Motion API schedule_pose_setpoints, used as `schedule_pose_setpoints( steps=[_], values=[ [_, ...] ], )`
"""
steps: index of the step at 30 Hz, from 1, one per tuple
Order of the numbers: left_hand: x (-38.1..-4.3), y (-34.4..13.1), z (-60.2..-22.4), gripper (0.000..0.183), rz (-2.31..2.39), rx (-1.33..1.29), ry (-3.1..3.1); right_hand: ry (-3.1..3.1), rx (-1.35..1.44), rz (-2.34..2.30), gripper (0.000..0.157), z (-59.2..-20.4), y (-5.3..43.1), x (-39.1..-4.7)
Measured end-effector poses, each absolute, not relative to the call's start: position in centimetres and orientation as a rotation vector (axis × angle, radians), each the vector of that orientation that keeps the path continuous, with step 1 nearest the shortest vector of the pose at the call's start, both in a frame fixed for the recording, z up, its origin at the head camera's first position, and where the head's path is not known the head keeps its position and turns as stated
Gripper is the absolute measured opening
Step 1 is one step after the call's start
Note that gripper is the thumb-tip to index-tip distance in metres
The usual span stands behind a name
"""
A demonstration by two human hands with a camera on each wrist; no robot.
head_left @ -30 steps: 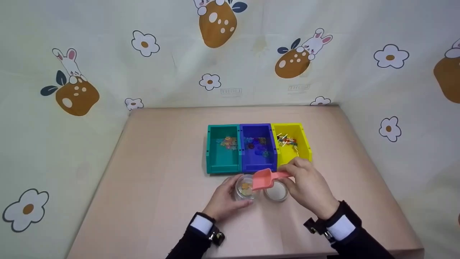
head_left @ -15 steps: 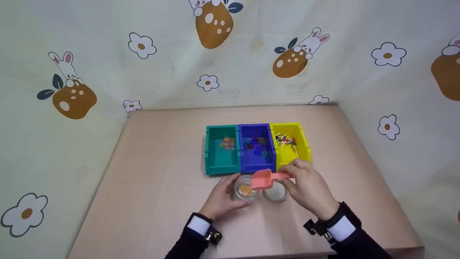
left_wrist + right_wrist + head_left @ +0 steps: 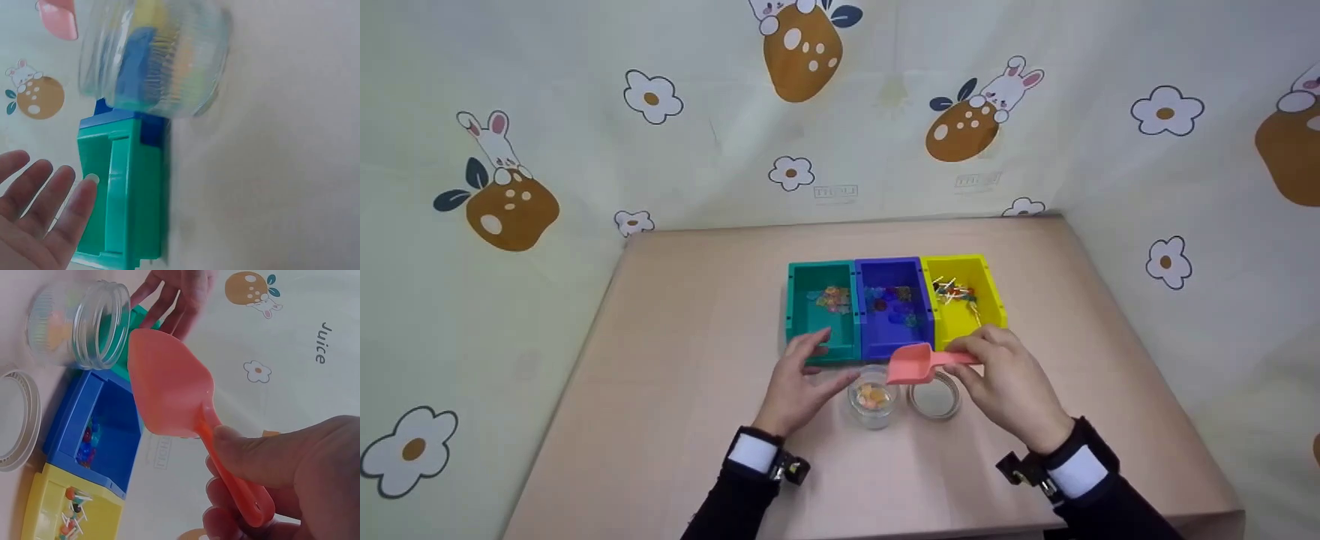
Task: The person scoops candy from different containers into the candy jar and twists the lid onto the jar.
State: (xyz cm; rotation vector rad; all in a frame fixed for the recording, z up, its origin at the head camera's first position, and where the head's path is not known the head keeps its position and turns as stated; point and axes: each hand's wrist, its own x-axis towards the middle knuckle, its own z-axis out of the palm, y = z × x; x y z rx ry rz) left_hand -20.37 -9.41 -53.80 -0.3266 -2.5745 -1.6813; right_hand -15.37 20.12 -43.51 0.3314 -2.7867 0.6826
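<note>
A small coral-pink scoop (image 3: pixel 911 365) is pinched by its handle between the thumb and fingers of my right hand (image 3: pixel 1014 390). Its bowl, tilted and bare in the right wrist view, hovers beside the mouth of a clear jar (image 3: pixel 873 414). Pale orange and yellow pieces (image 3: pixel 872 396) lie at the bottom of that jar, which stands upright on the table. My left hand (image 3: pixel 793 390), fingers spread and holding nothing, is to the left of the jar and overlaps the green bin (image 3: pixel 823 334) in the head view. A round lid (image 3: pixel 934 397) lies just right of the jar.
Joined to the green bin are a blue bin (image 3: pixel 892 346) and a yellow bin (image 3: pixel 988 300), in a row behind the jar. Green and blue hold small translucent pieces; yellow holds ball-headed pins (image 3: pixel 73 512). A patterned cloth wall (image 3: pixel 697 165) rises behind the table.
My left hand has let go of the jar and drawn away to the left, its fingers spreading. The right hand still holds the scoop, now slightly higher.
</note>
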Motion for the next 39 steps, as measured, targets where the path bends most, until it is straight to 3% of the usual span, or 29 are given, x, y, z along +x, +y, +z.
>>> schedule_pose_setpoints(
  steps=[7, 14, 25, 33, 39],
  values=[
    [-22.2, -10.1, -53.8, 0.055, -1.518, -0.007, -2.446, -2.771, 0.250, 0.728, 0.024, -43.3, 20.8, -16.2],
    [-24.1, -10.8, -54.3, 0.057, -1.453, 0.222, -2.479, -2.800, 0.151, 0.774, 0.031, -43.5, 21.0, -17.5],
    [-26.2, -11.6, -55.6, 0.048, -1.413, 0.224, -2.545, -2.800, 0.152, 0.730, 0.031, -44.2, 20.6, -19.9],
    [-26.9, -12.0, -55.7, 0.029, -1.408, 0.186, -2.504, -2.778, 0.238, 0.634, 0.021, -44.0, 19.1, -22.7],
    [-27.1, -11.9, -55.5, 0.028, -1.403, 0.153, -2.516, -2.799, 0.281, 0.576, 0.018, -44.5, 17.7, -24.0]
  ],
)
